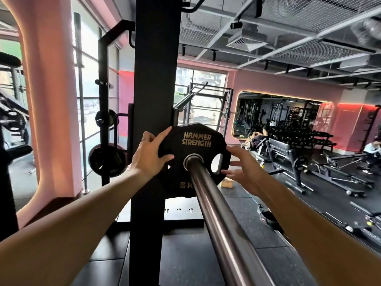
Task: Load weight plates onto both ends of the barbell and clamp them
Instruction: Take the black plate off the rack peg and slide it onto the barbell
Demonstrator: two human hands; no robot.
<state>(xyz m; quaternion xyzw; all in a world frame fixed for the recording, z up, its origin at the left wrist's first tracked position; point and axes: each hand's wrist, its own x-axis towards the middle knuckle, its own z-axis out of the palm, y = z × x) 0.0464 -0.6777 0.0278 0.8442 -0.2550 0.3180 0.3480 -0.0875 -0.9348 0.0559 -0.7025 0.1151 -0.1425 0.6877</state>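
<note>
Near end of barbell (216,213) cut off by bottom edge. Weight plate (195,149) marking "5K" partly hidden behind bar. Left rim covered by left hand (150,155).

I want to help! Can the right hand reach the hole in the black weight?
Probably yes. The right hand is open beside the weight plate, its fingertips next to the grip hole. Nothing sits between them; the bar passes to its left.

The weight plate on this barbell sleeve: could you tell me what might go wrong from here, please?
1. No clamp shows on the barbell, so the weight plate could slide outward if the bar tips.
2. The right hand has fingers at the plate's edge; they might get pinched against the rack upright behind it.
</note>
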